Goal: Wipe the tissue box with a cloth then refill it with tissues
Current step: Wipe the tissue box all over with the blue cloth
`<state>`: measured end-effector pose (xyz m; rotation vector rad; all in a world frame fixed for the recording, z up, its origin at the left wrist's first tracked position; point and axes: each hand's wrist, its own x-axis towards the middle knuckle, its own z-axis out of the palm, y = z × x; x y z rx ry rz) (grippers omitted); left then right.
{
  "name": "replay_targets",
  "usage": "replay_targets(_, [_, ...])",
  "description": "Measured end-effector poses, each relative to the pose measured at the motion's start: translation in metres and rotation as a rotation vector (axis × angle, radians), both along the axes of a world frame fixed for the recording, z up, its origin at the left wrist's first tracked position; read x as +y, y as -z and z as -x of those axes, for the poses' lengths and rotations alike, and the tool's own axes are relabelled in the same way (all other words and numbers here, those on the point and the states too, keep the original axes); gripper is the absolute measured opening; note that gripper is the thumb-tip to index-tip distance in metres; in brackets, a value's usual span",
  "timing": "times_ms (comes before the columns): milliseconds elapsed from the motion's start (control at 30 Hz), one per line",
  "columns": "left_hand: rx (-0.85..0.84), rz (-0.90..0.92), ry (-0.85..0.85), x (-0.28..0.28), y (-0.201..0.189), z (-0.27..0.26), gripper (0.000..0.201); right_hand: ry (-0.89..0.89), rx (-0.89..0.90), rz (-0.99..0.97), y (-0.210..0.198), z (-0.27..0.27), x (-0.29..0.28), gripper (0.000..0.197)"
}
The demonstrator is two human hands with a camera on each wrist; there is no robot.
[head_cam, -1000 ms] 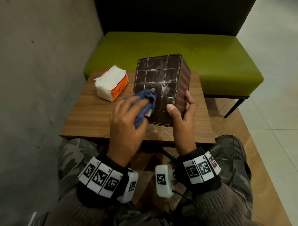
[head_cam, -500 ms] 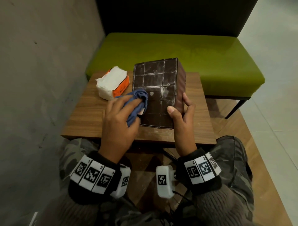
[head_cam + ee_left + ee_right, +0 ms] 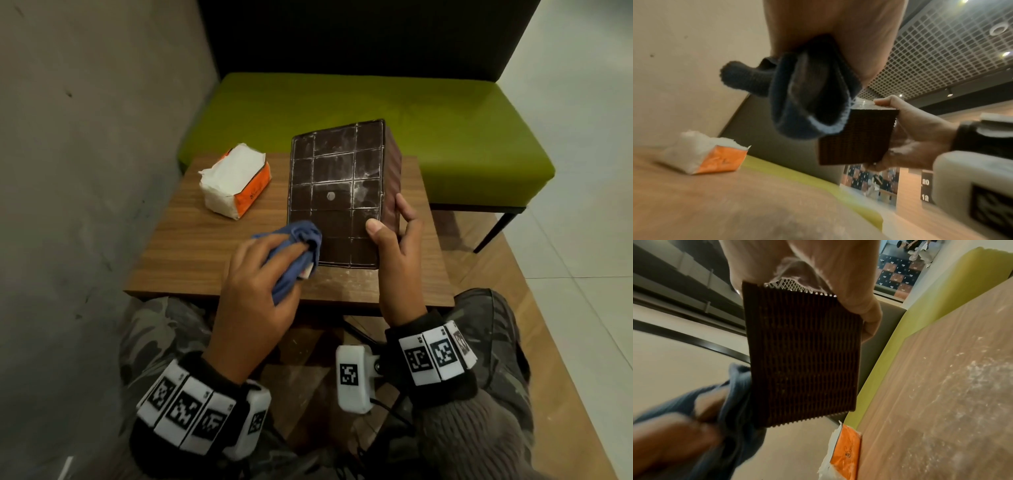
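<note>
While the right hand (image 3: pixel 397 253) gripped the tissue box (image 3: pixel 337 192) at its near right corner, thumb on the upturned gridded face and fingers curled round the ribbed side, the box was held up over the wooden table (image 3: pixel 205 246), tilted so that the gridded face looked up toward the head camera. White dust streaked that face, thickest on the squares farther from the person, and a small round stud sat near its middle. From the left wrist, the box (image 3: pixel 855 138) showed clear of the tabletop, with the right hand (image 3: pixel 920 129) wrapped round its far side. From the right wrist, the ribbed side of the box (image 3: pixel 803 356) filled the middle of the view.

At the near left edge of the box, the left hand (image 3: pixel 253 301) clutched a bunched blue cloth (image 3: pixel 294 250), fingers closed round it, the cloth touching that edge. To the left of the box, well apart from it, an opened orange-and-white pack of tissues (image 3: pixel 236 181) lay on the table. White dust speckled the tabletop beneath the box. Beyond the box stood a green bench (image 3: pixel 445 120).
</note>
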<state>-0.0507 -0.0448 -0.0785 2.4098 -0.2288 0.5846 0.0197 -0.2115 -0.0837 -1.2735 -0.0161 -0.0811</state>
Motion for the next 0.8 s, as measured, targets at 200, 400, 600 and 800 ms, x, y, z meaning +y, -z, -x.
replay_targets(200, [0.113, 0.434, -0.159, 0.028, 0.005, -0.013, 0.023, -0.041, 0.054, -0.046, 0.004, -0.003, -0.008, 0.078])
replay_targets(400, [0.702, 1.329, 0.118, 0.025, -0.006, -0.03, 0.075, -0.218, 0.097, -0.079, 0.002, -0.002, -0.006, 0.079])
replay_targets(600, [0.689, 1.274, 0.147, 0.011, 0.002, -0.03, 0.069, -0.255, 0.05, -0.037, -0.008, -0.004, -0.012, 0.078])
replay_targets(800, [0.634, 1.435, 0.128, 0.001, 0.009, -0.038, 0.087, -0.149, 0.058, -0.116, -0.005, 0.002, -0.003, 0.119])
